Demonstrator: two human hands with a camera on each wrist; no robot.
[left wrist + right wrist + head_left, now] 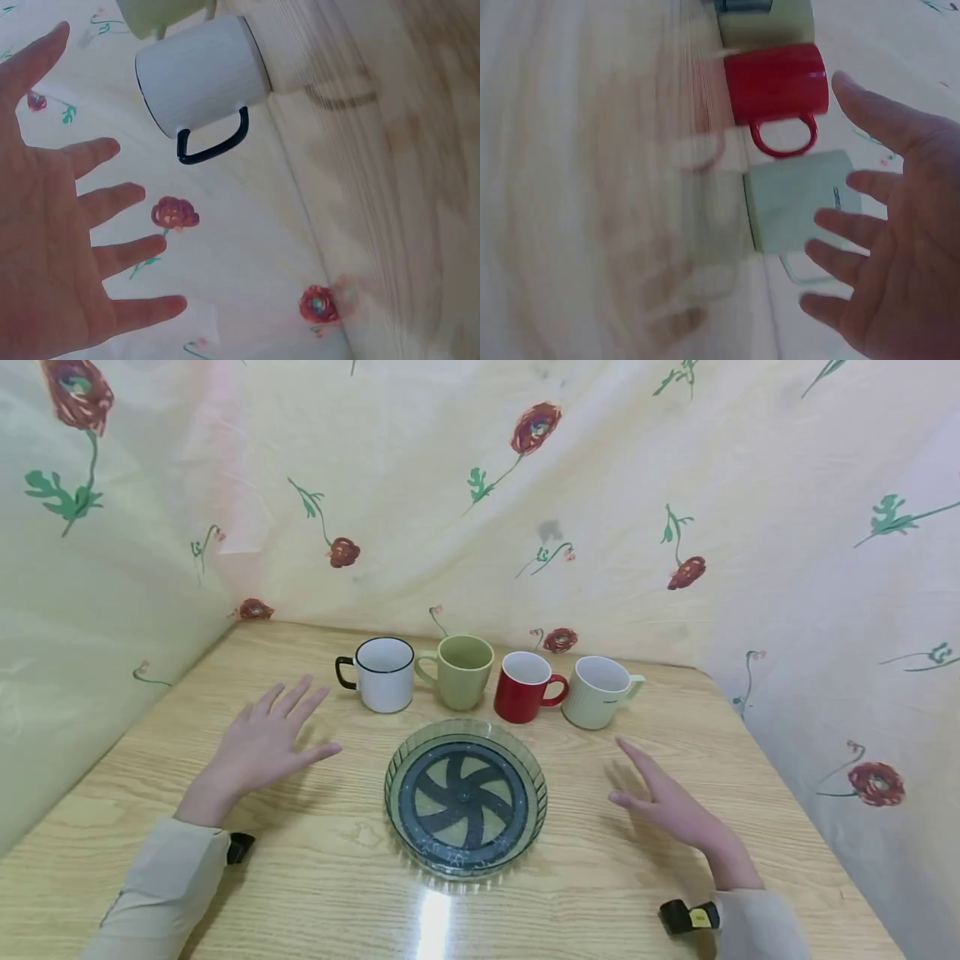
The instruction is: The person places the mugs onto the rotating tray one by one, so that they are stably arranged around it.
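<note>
Four mugs is more than I count, so several mugs stand in a row behind a round dark-tinted glass dish. From the left they are a white mug with black rim and handle, an olive-green mug, a red mug and a pale green mug. My left hand hovers over the wood left of the dish, fingers spread, nearest the white mug. On the other side, my right hand is held with fingers extended, nearest the pale green mug. Both hands hold nothing.
The wooden table carries everything. A flower-printed cloth hangs along its back and both sides, close behind the mugs. A black strap device sits at the right wrist, another at the left.
</note>
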